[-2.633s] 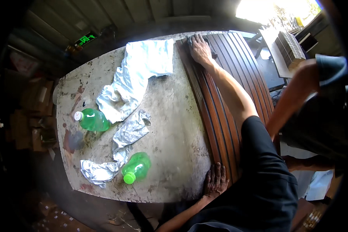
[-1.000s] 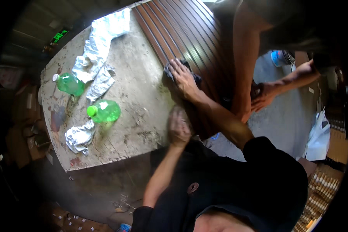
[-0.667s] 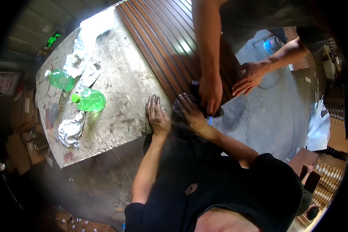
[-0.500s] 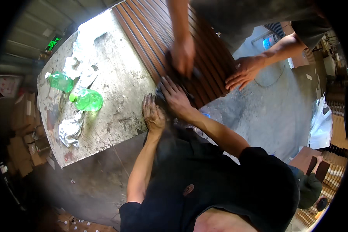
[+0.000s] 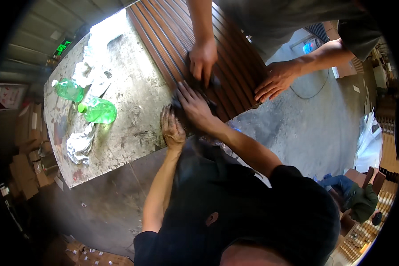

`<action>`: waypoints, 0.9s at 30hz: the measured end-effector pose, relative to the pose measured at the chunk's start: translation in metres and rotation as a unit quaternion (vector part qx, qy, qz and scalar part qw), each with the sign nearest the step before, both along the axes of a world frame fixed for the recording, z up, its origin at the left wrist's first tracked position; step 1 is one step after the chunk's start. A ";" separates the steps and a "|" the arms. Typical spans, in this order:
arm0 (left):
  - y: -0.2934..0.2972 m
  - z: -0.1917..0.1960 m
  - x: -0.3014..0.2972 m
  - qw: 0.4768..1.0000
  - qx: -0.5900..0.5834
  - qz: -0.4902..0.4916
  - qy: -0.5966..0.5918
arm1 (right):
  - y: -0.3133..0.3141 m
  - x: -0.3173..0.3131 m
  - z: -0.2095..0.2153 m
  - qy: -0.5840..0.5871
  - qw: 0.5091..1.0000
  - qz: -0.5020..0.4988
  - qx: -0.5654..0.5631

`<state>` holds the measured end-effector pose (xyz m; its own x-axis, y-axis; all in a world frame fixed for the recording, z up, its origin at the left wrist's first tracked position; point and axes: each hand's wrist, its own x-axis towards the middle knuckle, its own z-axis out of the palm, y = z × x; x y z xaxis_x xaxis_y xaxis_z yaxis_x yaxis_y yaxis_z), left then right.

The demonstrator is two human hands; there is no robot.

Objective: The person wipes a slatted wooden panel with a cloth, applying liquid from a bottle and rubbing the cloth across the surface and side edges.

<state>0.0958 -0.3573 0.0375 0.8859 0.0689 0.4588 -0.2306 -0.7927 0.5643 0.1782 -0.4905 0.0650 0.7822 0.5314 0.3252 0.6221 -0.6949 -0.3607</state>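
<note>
A brown panel (image 5: 164, 35) with long parallel grooves lies on a worn, stained table (image 5: 137, 124). My right hand (image 5: 194, 104) presses a dark cloth (image 5: 177, 110) onto the near end of the panel, fingers stretched over it. Beside the panel's near left corner rests my left hand (image 5: 173, 129), fingers extended and holding nothing. Across from me, a co-worker's hand (image 5: 203, 55) bears on another dark cloth (image 5: 214, 83), close to my right fingertips. The co-worker's other hand (image 5: 275, 80) lies flat on the panel's right edge.
Two green bottles (image 5: 99, 111) stand left on the table near crumpled white cloths (image 5: 80, 144). Grey floor (image 5: 292, 133) stretches to the right, with a cable (image 5: 312, 95) on it. Far right are clear plastic sheeting (image 5: 369, 142), another person (image 5: 357, 199) and stacked slats.
My right hand and cloth have shifted slightly left and up the panel. The co-worker's cloth hand has moved slightly left. My left hand stays at the corner.
</note>
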 end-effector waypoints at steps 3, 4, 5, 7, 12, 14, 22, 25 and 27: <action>-0.001 0.004 -0.002 1.000 -0.018 -0.016 -0.004 | 0.011 0.009 -0.008 -0.008 1.000 -0.023 -0.005; 0.002 0.004 -0.006 1.000 -0.022 -0.001 -0.012 | 0.020 0.004 -0.010 -0.033 0.998 -0.030 -0.040; 0.008 0.001 -0.006 0.999 -0.029 0.017 -0.024 | 0.014 -0.020 -0.007 -0.020 0.999 0.011 -0.041; 0.010 -0.002 -0.004 0.999 -0.022 0.009 -0.033 | -0.021 -0.068 0.000 0.025 0.997 0.054 -0.047; 0.002 0.011 -0.007 0.998 -0.058 0.019 0.026 | -0.017 -0.046 0.011 0.046 0.998 0.053 0.003; -0.004 0.014 0.003 0.997 -0.076 0.021 -0.014 | 0.009 -0.001 0.003 0.021 0.999 0.029 -0.007; 0.004 0.008 -0.005 0.997 -0.065 0.030 0.005 | -0.060 -0.103 0.014 0.096 0.987 0.108 -0.065; 0.004 0.005 -0.006 0.998 -0.058 0.029 0.016 | -0.046 -0.085 0.011 0.078 0.992 0.093 -0.040; 0.007 0.004 -0.007 0.997 -0.072 0.025 0.004 | -0.029 -0.055 0.014 0.130 0.988 0.064 0.061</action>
